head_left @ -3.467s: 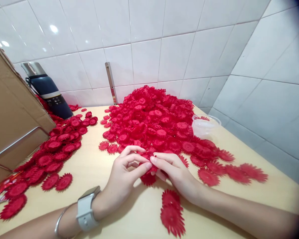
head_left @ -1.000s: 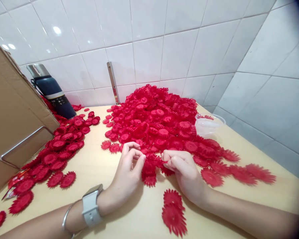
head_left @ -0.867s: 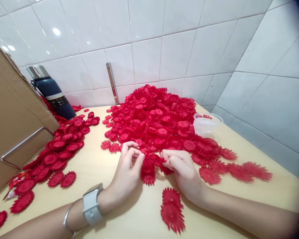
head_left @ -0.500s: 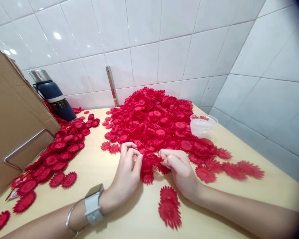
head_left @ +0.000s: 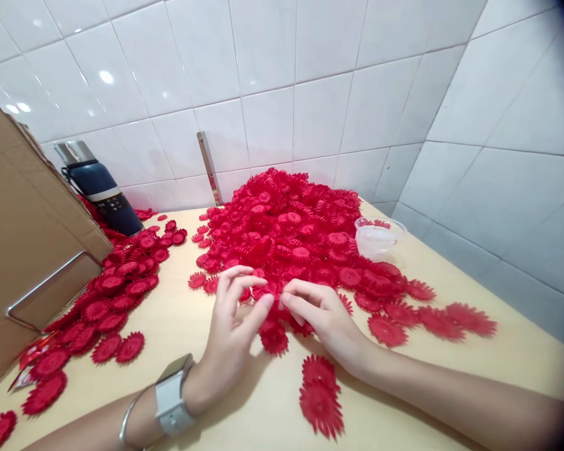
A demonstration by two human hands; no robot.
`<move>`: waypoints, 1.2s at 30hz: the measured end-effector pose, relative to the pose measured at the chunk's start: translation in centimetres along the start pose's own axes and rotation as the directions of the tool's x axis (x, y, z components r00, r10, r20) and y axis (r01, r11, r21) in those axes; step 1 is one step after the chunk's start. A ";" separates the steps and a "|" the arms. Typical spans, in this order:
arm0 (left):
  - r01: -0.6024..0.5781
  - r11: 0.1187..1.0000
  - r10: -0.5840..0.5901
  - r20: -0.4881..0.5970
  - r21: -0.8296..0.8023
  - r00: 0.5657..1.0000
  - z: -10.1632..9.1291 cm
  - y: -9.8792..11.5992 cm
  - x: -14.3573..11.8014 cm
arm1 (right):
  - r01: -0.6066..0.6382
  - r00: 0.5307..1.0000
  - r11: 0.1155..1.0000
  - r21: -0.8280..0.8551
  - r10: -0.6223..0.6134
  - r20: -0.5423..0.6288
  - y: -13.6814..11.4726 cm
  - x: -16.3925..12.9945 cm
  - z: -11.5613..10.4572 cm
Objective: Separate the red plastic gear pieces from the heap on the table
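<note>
My left hand (head_left: 235,326), with a watch on the wrist, has its fingers curved and apart at the front of a heap of red flower-shaped pieces (head_left: 286,219). Its thumb and fingertips are beside a red flower piece (head_left: 273,338). Close by on the right, my right hand (head_left: 329,322) pinches thumb against forefinger at the edge of a red piece, mostly hidden among the others. Two overlapping red flower pieces (head_left: 320,398) lie on the table in front of my right wrist.
A clear plastic tub (head_left: 378,238) stands right of the heap. On the left, more red pieces (head_left: 115,294) trail beside a cardboard box (head_left: 32,232) with a metal wire frame (head_left: 51,285). Behind them stands a dark blue flask (head_left: 101,191). Tiled walls close off the back and right.
My left fingers have spread apart from the thumb. My right hand has moved left toward my left fingertips, its pinch less tightly curled. The view has shifted slightly.
</note>
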State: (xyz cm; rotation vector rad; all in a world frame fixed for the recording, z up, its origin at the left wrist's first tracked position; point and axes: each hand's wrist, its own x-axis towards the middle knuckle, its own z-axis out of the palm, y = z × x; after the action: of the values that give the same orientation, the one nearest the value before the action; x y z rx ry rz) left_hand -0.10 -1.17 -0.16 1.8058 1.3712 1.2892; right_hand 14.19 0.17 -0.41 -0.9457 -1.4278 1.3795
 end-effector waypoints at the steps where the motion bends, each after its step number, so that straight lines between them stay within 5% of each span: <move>1: 0.001 1.000 -0.001 0.038 0.002 0.999 0.0 0.1 -0.1 | -0.001 1.000 1.000 -0.007 0.001 0.006 0.0 0.0 0.0; 19: 0.066 0.990 -0.051 0.115 -0.127 0.992 -0.2 0.3 0.2 | 0.050 0.988 0.999 -0.006 -0.048 0.148 0.0 -0.2 -0.3; 36: 0.179 0.957 -0.134 0.199 -0.230 0.971 -0.1 0.6 0.4 | -0.037 0.979 0.999 0.029 0.031 0.203 0.1 -0.2 -0.4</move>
State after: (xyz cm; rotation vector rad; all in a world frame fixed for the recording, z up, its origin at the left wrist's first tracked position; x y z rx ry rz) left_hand 0.06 -1.04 0.49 1.5698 1.1727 1.1269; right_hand 14.59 0.11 -0.51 -0.8299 -1.5401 1.5566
